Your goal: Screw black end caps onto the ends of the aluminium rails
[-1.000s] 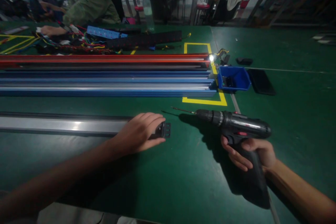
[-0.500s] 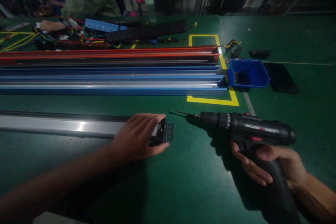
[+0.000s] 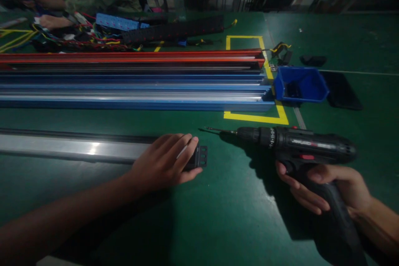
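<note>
"Can you make out any lettering on your feed?"

"None that I could read out to you. From where I sit, the cordless drill (image 3: 314,146) on the near right carries a strip of pale marks (image 3: 307,143) along its motor housing (image 3: 338,145), too blurred for me to name a brand."

"And the clutch collar (image 3: 272,138) behind its chuck (image 3: 247,134)?"

"I see small whitish marks ringing it, but they're too indistinct for me to read as numbers."
</note>
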